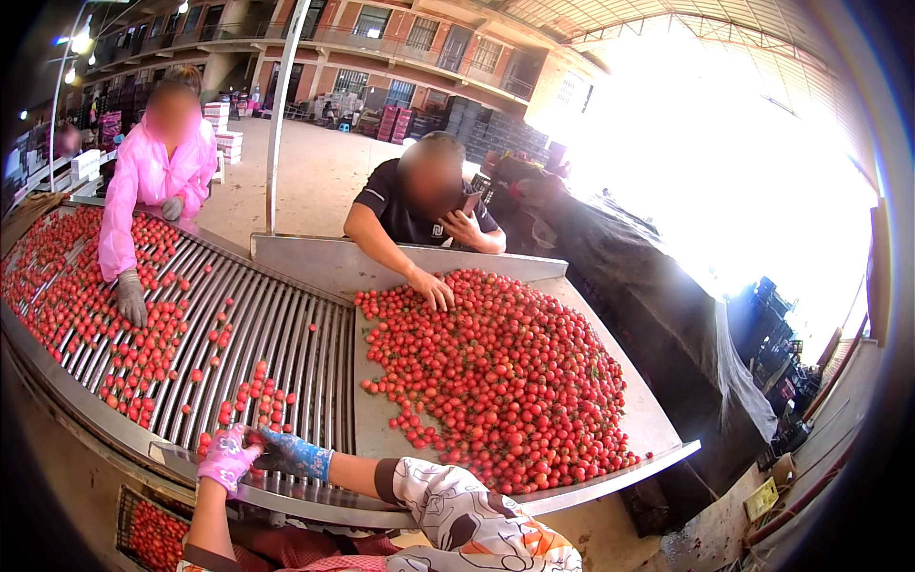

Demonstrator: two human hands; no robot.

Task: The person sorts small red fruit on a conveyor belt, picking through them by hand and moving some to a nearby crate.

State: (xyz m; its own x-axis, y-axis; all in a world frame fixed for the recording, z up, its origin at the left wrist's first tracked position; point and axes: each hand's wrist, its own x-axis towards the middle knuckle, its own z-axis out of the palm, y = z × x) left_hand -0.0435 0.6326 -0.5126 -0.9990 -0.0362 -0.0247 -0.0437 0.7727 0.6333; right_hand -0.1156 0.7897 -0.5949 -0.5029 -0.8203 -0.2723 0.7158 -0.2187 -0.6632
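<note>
A balconied building (400,48) spans the background — white cartons (229,145) stand left of a slim upright post (283,124), dark stacked crates (477,126) right of it.

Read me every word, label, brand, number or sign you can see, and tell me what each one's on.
No text can be read clearly.
Black shirt: a small pale chest mark, too small to read.
Stacked white cartons: any markings are too small and blurred.
Patterned sleeve: drawn lines and orange patches, no readable words.
Pink glove and blue glove: patterns, no readable words.
</note>
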